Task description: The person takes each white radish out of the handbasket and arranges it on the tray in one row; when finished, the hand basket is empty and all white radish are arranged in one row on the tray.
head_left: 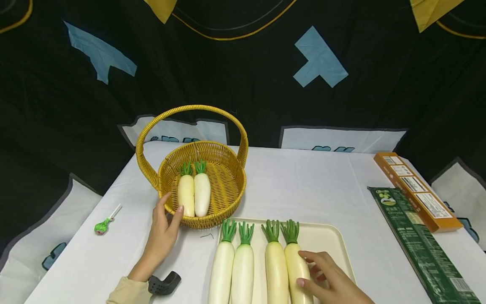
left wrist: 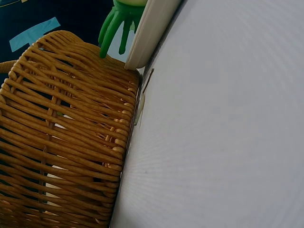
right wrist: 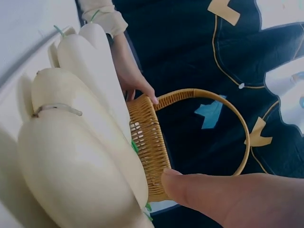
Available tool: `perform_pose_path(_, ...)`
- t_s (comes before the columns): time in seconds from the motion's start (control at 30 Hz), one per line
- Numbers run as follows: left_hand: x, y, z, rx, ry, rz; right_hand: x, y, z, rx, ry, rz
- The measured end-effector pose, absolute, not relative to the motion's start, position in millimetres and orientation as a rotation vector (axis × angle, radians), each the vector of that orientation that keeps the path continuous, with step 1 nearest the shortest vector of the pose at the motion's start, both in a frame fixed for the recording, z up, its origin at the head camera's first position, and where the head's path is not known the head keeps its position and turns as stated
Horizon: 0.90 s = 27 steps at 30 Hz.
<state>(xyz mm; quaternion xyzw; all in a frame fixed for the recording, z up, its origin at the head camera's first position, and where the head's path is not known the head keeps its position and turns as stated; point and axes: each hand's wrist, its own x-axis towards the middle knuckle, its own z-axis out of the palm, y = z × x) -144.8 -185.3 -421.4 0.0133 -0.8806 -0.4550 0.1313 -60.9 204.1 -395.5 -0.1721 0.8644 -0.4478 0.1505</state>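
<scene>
At the rim of a yellow wicker basket (head_left: 228,211) is my left hand (head_left: 161,234), its thumb over the edge and other fingers partly hidden. Two white radishes with green tops, one a pale yellowish radish (head_left: 186,194), lie inside the basket. My right hand (head_left: 330,276) holds the rightmost radish (head_left: 296,268) on a cream tray (head_left: 326,236), thumb across its top and fingers along its right side. Beside it lie a yellowish radish (head_left: 276,270) and two whiter radishes, one being the leftmost radish (head_left: 222,270). In the right wrist view, a thumb (right wrist: 199,190) shows near the radishes.
A green-wrapped lollipop (head_left: 102,226) lies left of the basket. On the right are a dark green packet (head_left: 421,240) and an orange box (head_left: 421,190). Behind the white-covered table (head_left: 296,181) hangs a black patterned cloth (head_left: 247,76).
</scene>
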Motion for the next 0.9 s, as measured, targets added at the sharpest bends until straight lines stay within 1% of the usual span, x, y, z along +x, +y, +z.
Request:
perform_pose_path(0.3, -145.0, -184.8, -421.7, 0.039, -2.548, -1.322, -63.8, 198.9, -384.2, -0.307, 2.612, -1.262)
perform_pose_path(0.57, -144.3, -184.7, -421.1, 0.048, -2.558, -1.314, -72.4, 188.2, -378.2, -0.173, 2.672, -1.427)
perform_pose_path(0.73, -143.7, -184.9, -420.8, 0.05, -2.561, -1.314, -80.7, 182.7, -377.0, -0.164, 2.618, -1.505)
perform_pose_path(0.9, -143.7, -184.3, -420.3, 0.05, -2.56, -1.313, -95.1, 178.8, -372.2, -0.231, 2.373, -1.668)
